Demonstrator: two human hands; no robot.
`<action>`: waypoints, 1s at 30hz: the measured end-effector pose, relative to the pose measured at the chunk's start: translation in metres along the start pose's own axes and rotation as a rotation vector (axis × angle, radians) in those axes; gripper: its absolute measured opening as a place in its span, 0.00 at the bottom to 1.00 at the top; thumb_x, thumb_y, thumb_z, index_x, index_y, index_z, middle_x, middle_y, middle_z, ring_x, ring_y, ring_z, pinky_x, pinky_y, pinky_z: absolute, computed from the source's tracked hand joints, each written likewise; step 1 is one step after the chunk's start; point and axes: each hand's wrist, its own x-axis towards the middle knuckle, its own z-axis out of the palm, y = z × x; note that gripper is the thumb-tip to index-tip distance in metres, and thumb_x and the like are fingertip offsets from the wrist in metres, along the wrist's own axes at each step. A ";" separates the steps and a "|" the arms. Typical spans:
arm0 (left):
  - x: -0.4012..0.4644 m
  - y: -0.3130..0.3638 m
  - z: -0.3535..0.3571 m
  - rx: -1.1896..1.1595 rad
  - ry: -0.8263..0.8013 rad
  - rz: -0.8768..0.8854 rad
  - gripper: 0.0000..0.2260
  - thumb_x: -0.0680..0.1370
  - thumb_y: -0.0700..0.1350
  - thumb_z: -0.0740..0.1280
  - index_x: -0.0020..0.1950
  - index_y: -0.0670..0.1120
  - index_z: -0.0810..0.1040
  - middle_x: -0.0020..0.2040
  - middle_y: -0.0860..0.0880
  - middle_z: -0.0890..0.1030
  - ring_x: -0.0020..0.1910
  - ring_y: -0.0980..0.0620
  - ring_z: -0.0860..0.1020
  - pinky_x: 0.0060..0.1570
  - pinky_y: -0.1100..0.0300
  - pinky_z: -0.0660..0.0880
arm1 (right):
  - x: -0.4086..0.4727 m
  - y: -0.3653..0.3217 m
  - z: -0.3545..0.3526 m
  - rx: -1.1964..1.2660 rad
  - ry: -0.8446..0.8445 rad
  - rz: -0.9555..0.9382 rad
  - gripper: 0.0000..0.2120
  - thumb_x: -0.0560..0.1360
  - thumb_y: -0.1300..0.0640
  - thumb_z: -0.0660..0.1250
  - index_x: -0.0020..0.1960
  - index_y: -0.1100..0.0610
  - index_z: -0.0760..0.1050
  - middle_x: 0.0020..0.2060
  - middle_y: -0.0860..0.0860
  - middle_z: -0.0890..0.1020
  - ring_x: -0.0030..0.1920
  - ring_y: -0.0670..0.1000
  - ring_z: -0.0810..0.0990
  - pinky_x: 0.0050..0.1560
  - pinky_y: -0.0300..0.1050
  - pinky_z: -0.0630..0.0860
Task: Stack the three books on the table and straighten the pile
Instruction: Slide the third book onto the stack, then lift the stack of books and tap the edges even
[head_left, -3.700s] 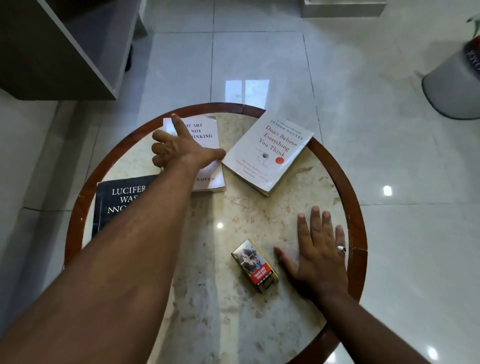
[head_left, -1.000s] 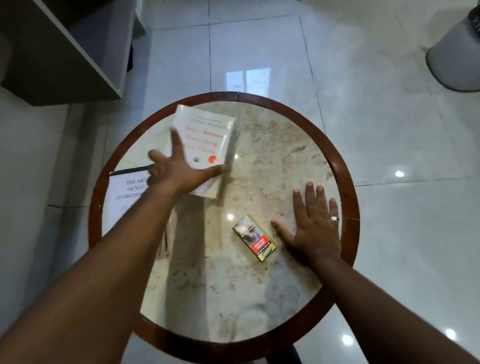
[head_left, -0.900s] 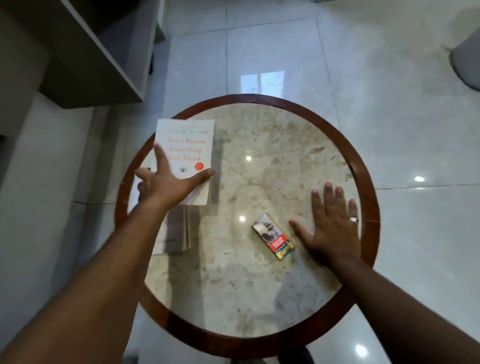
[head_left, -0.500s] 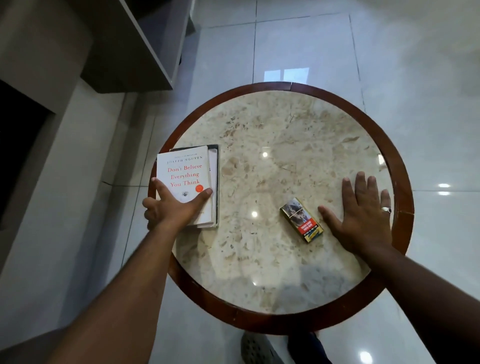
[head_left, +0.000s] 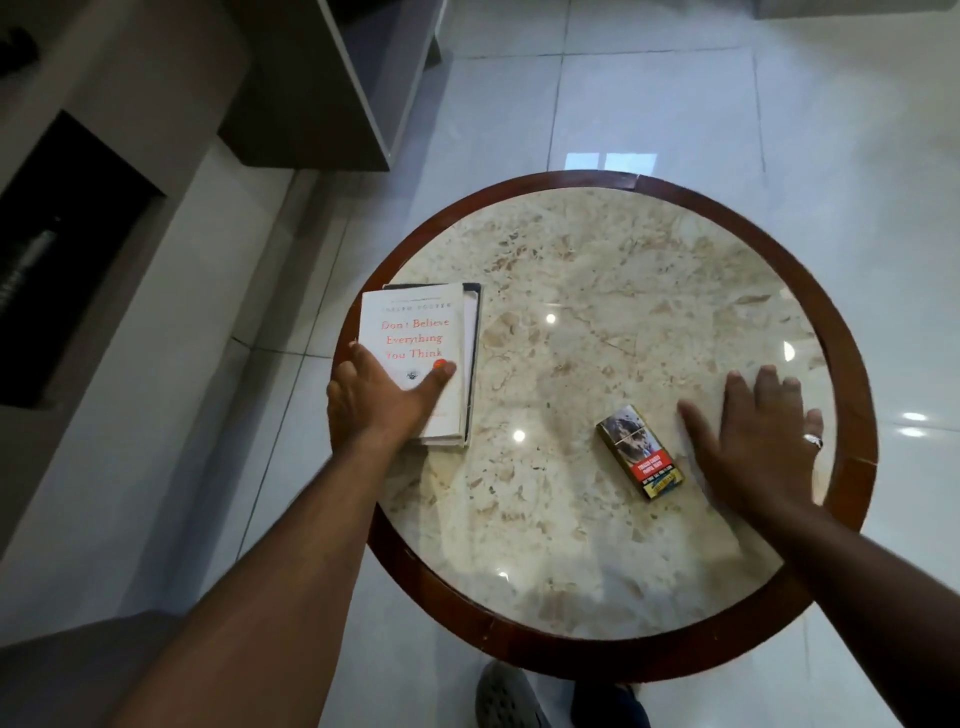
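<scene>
Three books lie in one pile at the left edge of the round marble table (head_left: 623, 291). On top is the white book with red lettering (head_left: 415, 332). Strips of a second white book (head_left: 470, 332) and of a black book (head_left: 477, 364) show along its right side, so the edges are not flush. My left hand (head_left: 382, 400) rests on the near end of the top book, thumb across the cover, fingers at the left edge. My right hand (head_left: 753, 441) lies flat with spread fingers on the marble at the right.
A small cigarette pack (head_left: 640, 452) lies on the table just left of my right hand. The table has a dark wooden rim (head_left: 857, 415). A grey shelf unit (head_left: 332, 83) stands at the far left. Glossy floor tiles surround the table, and my feet (head_left: 509, 696) show below it.
The red-lettered book was slid left onto the other two. In the last half second my left hand stayed on it and the view shifted slightly; my right hand stayed flat.
</scene>
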 end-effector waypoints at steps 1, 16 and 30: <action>0.004 0.001 -0.001 -0.033 0.018 0.004 0.53 0.62 0.77 0.64 0.77 0.47 0.55 0.73 0.42 0.66 0.70 0.40 0.66 0.65 0.42 0.66 | 0.008 -0.023 -0.005 0.099 0.030 0.034 0.38 0.78 0.30 0.46 0.69 0.60 0.70 0.70 0.65 0.72 0.71 0.66 0.67 0.71 0.67 0.63; 0.019 0.041 -0.011 -0.846 -0.205 -0.315 0.22 0.70 0.66 0.71 0.52 0.51 0.82 0.42 0.52 0.88 0.35 0.51 0.86 0.36 0.58 0.83 | 0.037 -0.257 0.024 0.789 -0.308 0.336 0.36 0.72 0.26 0.57 0.64 0.55 0.73 0.60 0.57 0.78 0.61 0.61 0.76 0.62 0.61 0.75; -0.038 0.144 0.008 -1.123 0.084 0.290 0.10 0.78 0.61 0.60 0.56 0.60 0.69 0.52 0.61 0.78 0.42 0.71 0.79 0.39 0.81 0.71 | 0.060 -0.178 -0.028 1.365 0.376 -0.259 0.28 0.72 0.26 0.56 0.55 0.49 0.66 0.45 0.44 0.78 0.47 0.39 0.81 0.46 0.42 0.79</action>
